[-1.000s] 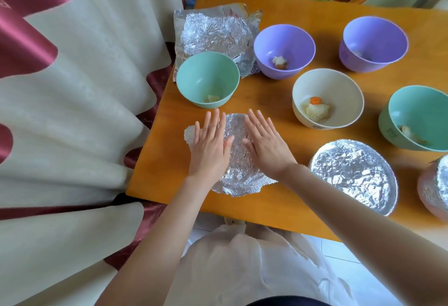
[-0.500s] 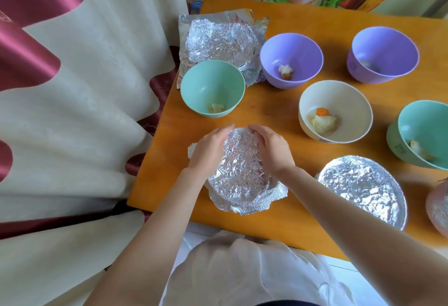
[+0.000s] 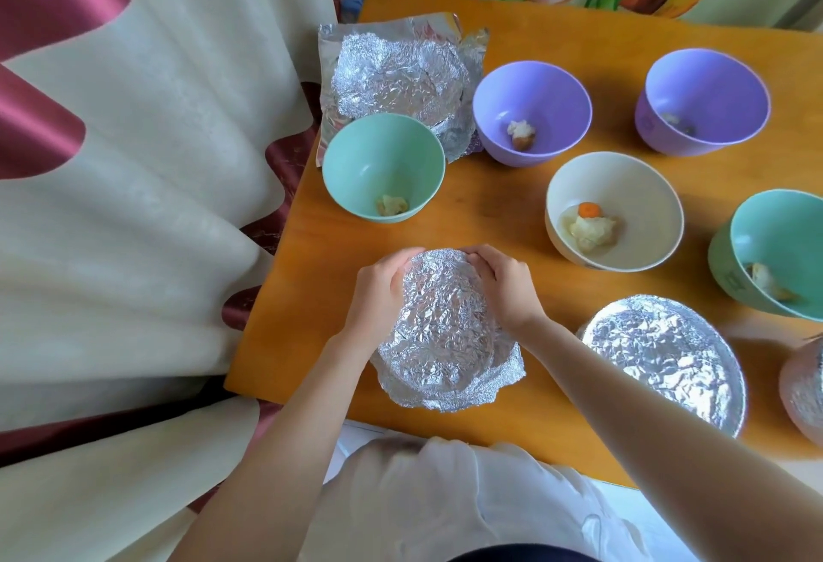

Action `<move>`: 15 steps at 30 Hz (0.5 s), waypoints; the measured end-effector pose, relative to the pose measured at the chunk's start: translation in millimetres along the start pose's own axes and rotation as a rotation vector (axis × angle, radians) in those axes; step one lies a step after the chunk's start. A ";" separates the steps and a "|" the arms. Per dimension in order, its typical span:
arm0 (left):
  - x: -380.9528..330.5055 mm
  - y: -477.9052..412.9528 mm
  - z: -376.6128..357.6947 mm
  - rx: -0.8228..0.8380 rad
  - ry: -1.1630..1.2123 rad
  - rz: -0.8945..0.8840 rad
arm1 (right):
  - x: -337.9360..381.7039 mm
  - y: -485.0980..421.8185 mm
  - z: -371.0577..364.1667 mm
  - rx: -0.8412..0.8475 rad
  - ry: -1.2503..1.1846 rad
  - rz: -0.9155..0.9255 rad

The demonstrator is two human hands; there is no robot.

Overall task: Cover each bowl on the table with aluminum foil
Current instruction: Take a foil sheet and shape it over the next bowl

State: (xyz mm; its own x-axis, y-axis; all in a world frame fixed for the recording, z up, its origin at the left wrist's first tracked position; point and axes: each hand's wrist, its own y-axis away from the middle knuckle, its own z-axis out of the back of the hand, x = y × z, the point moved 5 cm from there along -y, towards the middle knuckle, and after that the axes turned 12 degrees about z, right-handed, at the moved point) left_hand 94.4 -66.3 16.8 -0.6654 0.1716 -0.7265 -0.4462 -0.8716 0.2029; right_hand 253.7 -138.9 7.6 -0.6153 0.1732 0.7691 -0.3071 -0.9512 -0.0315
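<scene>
1. A sheet of aluminum foil (image 3: 445,339), crinkled, is domed over a round shape near the front edge of an orange table (image 3: 311,294). What is under it is fully hidden.
2. The left hand (image 3: 378,290) grasps the foil's far left side, fingers curled over its edge.
3. The right hand (image 3: 503,290) grasps the far right side the same way. The foil lies between the two hands, its loose skirt flaring toward the person.
4. Beyond the hands stand open bowls with scraps of food: a mint bowl (image 3: 383,167), two purple bowls (image 3: 532,111), a white bowl (image 3: 614,209) and a second mint bowl (image 3: 775,249) at the right.
5. A foil-covered bowl (image 3: 659,356) sits just right of the right forearm.
6. Spare foil sheets (image 3: 401,76) lie at the far left corner, behind the mint bowl.
</scene>
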 end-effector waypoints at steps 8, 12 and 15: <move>-2.7 18.5 1.1 -0.101 0.037 0.117 | 2.4 -10.7 0.7 0.139 0.054 0.055; 0.9 36.4 6.1 -0.201 -0.009 0.315 | 5.7 -5.7 13.2 0.039 -0.022 -0.007; -2.2 36.0 13.7 -0.209 -0.005 0.256 | 14.4 6.2 18.7 -0.028 -0.080 -0.013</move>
State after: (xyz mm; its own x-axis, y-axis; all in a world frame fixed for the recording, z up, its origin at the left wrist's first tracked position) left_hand 71.6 -91.8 34.7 -0.7429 -0.0632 -0.6664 -0.1324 -0.9620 0.2388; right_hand 256.5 -147.0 30.4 -0.5512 0.1632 0.8182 -0.3351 -0.9414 -0.0380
